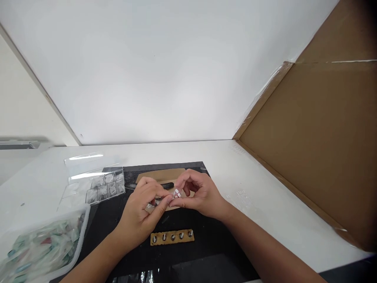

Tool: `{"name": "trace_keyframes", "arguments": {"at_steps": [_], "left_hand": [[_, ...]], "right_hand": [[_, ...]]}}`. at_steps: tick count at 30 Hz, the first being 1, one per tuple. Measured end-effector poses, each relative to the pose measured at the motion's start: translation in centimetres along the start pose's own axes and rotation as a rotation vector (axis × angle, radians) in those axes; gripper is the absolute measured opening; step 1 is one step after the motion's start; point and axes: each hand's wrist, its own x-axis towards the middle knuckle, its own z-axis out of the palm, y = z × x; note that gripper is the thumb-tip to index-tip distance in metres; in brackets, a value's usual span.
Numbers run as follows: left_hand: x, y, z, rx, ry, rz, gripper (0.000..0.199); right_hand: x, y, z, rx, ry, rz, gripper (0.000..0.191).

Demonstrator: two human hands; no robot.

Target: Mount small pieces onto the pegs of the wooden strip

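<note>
My left hand point(147, 204) and my right hand point(198, 192) meet above a black mat point(206, 243). Between their fingertips is a small clear bag point(177, 193) with several white and pinkish pieces inside. Both hands pinch it, the left from its lower left side, the right from the right. Below the hands, a tan strip point(172, 237) lies on the mat, with several small metal pieces standing in a row. Behind the fingers are a brown board point(165, 175) and a dark-handled tool point(167, 186), partly hidden.
An open clear compartment box point(106, 185) with small bags stands at the left rear. A white plastic bin point(84, 232) of greenish packets sits at the lower left. A cardboard panel point(318, 137) rises along the right side of the white table point(244, 177).
</note>
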Motion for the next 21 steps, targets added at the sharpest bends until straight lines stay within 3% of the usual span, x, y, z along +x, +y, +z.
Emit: {"name": "trace_keyframes", "arguments": {"at_steps": [12, 19, 21], "left_hand": [[-0.5, 0.0, 0.1, -0.106, 0.119, -0.223, 0.012], [-0.5, -0.1, 0.0, -0.082, 0.113, -0.161, 0.002], [-0.5, -0.1, 0.0, -0.118, 0.156, -0.128, 0.012]], "right_hand": [[-0.1, -0.6, 1.3, 0.293, 0.086, 0.098, 0.036], [-0.3, -0.7, 1.8, 0.355, 0.122, 0.141, 0.029], [-0.4, -0.6, 1.8, 0.34, 0.118, 0.138, 0.029]]}}
